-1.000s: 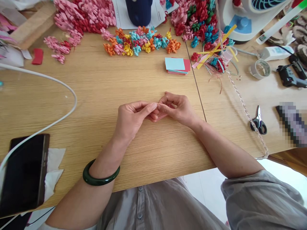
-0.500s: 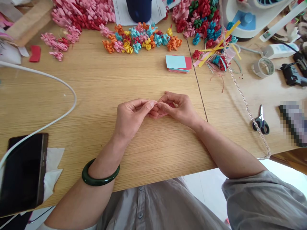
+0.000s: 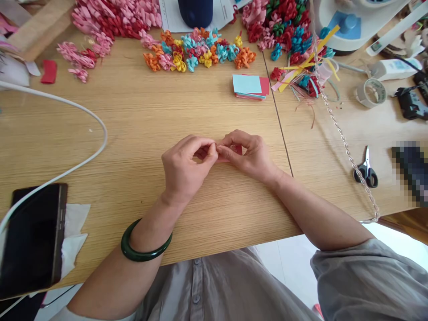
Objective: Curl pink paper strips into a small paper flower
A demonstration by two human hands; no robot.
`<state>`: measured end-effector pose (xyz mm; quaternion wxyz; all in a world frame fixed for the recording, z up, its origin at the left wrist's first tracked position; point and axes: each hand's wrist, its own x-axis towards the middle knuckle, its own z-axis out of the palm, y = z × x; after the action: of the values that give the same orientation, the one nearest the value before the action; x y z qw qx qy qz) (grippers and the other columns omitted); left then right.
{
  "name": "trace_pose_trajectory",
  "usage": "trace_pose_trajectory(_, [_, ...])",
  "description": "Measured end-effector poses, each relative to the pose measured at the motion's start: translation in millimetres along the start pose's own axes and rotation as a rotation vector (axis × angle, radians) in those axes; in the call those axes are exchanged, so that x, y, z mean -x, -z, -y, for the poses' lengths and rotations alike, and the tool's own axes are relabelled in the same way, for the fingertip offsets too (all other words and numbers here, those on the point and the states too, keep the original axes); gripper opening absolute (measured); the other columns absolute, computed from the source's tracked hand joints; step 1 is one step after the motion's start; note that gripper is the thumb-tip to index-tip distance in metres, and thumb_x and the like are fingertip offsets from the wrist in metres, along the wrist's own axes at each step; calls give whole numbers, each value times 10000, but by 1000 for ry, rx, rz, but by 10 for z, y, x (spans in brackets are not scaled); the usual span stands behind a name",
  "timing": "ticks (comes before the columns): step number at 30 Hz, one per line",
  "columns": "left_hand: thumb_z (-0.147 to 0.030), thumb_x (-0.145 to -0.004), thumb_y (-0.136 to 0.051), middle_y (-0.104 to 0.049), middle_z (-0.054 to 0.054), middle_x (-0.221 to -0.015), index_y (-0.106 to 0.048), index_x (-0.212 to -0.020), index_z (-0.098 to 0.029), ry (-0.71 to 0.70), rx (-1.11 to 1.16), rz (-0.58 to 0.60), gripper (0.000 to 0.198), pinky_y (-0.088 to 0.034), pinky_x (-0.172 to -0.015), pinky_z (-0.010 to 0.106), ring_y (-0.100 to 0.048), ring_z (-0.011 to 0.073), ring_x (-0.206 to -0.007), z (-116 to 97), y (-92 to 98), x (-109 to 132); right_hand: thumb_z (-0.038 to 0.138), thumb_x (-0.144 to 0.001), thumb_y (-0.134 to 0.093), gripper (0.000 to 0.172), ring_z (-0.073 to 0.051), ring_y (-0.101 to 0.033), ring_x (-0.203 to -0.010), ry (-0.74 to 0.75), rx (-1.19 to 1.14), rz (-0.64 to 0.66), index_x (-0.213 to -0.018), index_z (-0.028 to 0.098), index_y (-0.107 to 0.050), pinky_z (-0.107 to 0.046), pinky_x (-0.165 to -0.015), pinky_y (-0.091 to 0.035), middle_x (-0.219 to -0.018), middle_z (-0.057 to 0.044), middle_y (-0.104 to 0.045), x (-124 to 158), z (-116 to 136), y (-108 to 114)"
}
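Left hand point(image 3: 187, 162) has curled; both hands point(image 3: 256, 157) pinch a reddish piece point(image 3: 238, 149) (blue container point(image 3: 196, 13): contents hidden).

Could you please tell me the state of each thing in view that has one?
Left hand: grip closed, thumb and fingertip pinched, contents hidden.
Right hand: grip closed, thumb and fingertip pinched.
Pink-red piece: in the right hand, mostly hidden.
Scissors: lying flat, blades together.
Phone: screen dark.
Paper stack: edges misaligned, light blue uppermost.
White bottle: on its side.
Dark green bangle: being worn.
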<state>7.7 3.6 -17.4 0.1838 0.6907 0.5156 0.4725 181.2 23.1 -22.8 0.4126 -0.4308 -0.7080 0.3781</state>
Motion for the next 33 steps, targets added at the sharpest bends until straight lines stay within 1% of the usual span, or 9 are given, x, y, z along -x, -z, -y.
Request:
trace_pose_trajectory(2, [-160, -868, -690, -787, 13, -815, -787, -827, -200, 58, 64, 10, 112, -557, -684, 229, -696, 124, -684, 6, 5, -7, 577, -950, -662, 442, -111, -564, -713, 6, -13, -9, -850, 154, -741, -280, -694, -442, -793, -29, -727, 5, -8, -6])
trace_pose_trajectory(5, [-270, -925, -696, -795, 19, -847, -808, -908, -193, 286, 360, 102, 138, -588, -662, 229, -694, 118, -656, 37, 9, -32, 574, -962, -647, 446, -106, -561, -713, -1, -40, -9, -881, 147, -744, -273, -686, -432, -819, -33, -734, 1, -11, 5])
trace_pose_trajectory(8, [-334, -917, -727, -778, 13, -786, -819, -877, -193, 474, 615, 197, 173, -614, -639, 244, -684, 122, -617, 65, 14, -61, 583, -955, -653, 457, -102, -551, -706, -14, -44, -5, -865, 143, -742, -269, -671, -420, -806, -29, -730, -8, -6, 24])
trace_pose_trajectory(12, [-306, -866, -786, -783, 17, -792, -834, -841, -205, 592, 744, 203, 114, -642, -708, 257, -711, 129, -673, 54, 34, -88, 608, -929, -672, 472, -102, -541, -700, -34, -41, -7, -848, 148, -738, -274, -682, -420, -794, -22, -725, -18, 3, 40])
trace_pose_trajectory(16, [-335, -848, -820, -797, 20, -818, -848, -859, -219, 627, 776, 225, 121, -659, -785, 292, -739, 147, -731, 47, 65, -103, 578, -927, -684, 450, -98, -534, -687, -42, -49, 9, -836, 142, -741, -274, -686, -422, -785, -21, -721, -29, 10, 46])
trace_pose_trajectory(20, [-308, -823, -840, -808, 12, -822, -855, -855, -243, 607, 722, 242, 74, -650, -841, 305, -760, 168, -784, 75, 76, -106, 506, -925, -702, 383, -93, -526, -668, -64, -48, 28, -836, 137, -749, -266, -661, -416, -775, -21, -723, -36, 19, 56])
trace_pose_trajectory(26, [-277, -812, -847, -804, -2, -779, -851, -820, -251, 562, 608, 233, 28, -630, -786, 260, -756, 160, -750, 97, 64, -99, 327, -912, -706, 210, -79, -508, -631, -81, -79, 46, -833, 137, -747, -244, -612, -404, -761, -11, -725, -25, 17, 43])
trace_pose_trajectory(30, [-274, -819, -835, -809, -6, -791, -852, -851, -255, 500, 504, 188, 42, -627, -756, 268, -753, 167, -739, 89, 58, -85, 373, -905, -710, 245, -78, -505, -611, -125, -103, 30, -827, 141, -731, -237, -577, -401, -741, -7, -715, -21, 27, 29])
trace_pose_trajectory(33, [-303, -841, -814, -813, -5, -810, -853, -854, -251, 466, 475, 189, 66, -627, -769, 271, -755, 170, -754, 89, 58, -83, 444, -899, -717, 304, -75, -473, -577, -138, -79, 17, -816, 152, -716, -235, -542, -381, -714, 2, -701, -24, 36, 33])
